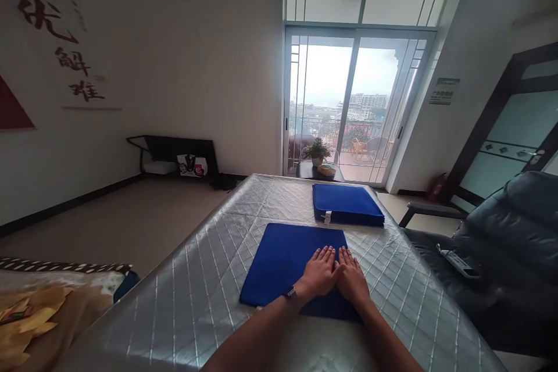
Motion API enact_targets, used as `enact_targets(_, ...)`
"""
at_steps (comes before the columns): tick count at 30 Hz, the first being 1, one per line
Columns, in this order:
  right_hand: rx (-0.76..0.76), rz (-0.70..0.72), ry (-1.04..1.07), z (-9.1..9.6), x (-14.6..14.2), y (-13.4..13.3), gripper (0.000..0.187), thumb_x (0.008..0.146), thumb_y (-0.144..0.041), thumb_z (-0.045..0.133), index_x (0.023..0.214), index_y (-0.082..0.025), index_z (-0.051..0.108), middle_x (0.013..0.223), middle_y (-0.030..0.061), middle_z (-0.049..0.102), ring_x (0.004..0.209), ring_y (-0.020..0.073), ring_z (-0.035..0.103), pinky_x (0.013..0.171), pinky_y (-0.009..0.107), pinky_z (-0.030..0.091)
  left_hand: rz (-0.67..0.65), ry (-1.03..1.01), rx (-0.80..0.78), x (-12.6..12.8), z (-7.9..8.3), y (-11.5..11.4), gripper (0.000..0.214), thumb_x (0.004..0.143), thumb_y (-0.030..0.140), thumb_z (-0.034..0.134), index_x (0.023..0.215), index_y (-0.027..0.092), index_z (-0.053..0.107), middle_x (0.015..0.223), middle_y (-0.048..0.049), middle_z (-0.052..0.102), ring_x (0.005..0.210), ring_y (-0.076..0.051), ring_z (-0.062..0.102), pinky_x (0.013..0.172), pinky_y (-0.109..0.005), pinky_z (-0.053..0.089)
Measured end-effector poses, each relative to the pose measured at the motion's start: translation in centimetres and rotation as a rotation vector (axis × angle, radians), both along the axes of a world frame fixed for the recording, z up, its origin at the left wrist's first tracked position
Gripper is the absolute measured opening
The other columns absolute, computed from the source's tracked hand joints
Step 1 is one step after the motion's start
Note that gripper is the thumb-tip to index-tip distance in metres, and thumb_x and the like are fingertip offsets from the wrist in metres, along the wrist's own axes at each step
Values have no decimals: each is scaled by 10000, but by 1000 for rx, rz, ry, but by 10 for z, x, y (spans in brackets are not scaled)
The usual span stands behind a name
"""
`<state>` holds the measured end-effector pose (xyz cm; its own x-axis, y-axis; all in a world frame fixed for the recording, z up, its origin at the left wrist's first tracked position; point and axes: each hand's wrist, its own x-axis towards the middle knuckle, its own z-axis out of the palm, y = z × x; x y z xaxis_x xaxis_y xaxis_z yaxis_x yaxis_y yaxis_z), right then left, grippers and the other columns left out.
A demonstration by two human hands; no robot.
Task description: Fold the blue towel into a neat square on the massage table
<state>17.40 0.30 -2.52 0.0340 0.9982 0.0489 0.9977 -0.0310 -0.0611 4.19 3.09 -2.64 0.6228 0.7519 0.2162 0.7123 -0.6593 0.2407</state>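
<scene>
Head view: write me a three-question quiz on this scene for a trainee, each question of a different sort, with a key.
1. Multiple choice. What do the left hand and right hand lie flat on?
A) the armchair
B) the nearer blue pad
C) the floor
2. True or false? A dark band is worn on the left wrist.
3. Fill the gap. The farther blue stack lies on a quilted cover whose colour is ____.

Key: 1. B; 2. True; 3. silver
</scene>
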Motion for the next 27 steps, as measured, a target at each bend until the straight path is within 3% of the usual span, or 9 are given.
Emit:
enact_targets(3,5,-28,17,3,-3,1,617,1011,-320,190,1559,-42,253,1633,111,213,1517,206,169,1225,376,139,60,30,-28,-44,1,0,738,1027,602,117,1555,128,320,1617,-109,278,1512,-219,212,1240,-428,190)
enact_targets(9,13,-43,-8,4,-6,1,605,1015,-307,192,1556,-45,266,1636,104,203,1516,209,176,1221,376,144,269,129,-100,-163,7,-22,785,1008,651,131,1571,122,269,1634,-110,218,1519,-249,180,1244,-455,165)
enact_targets(12,41,-34,-27,3,-6,1,597,1015,-295,197,1548,-42,290,1625,107,241,1509,217,202,1217,391,171,320,136,-110,-196,3,-35,812,1000,667,150,1574,100,245,1642,-117,186,1523,-248,162,1245,-436,158)
enact_targets(19,238,78,-87,15,-11,-26,570,996,-218,206,1503,-33,391,1590,128,319,1509,224,203,1241,444,66,344,125,-108,-196,6,-45,838,993,681,140,1576,86,231,1644,-135,173,1526,-245,137,1241,-422,163)
enact_targets(24,122,83,-20,6,-9,-71,590,1018,-328,231,1532,-57,334,1611,102,263,1512,213,184,1239,430,150,328,158,-156,-201,10,-40,875,981,700,130,1573,63,229,1643,-146,142,1525,-268,130,1238,-446,159)
enact_targets(27,37,65,27,1,-8,-86,609,1023,-362,239,1546,-54,284,1622,105,217,1514,211,162,1236,422,171,354,171,-154,-183,20,-39,918,962,731,145,1564,45,251,1637,-162,132,1522,-292,121,1239,-469,149)
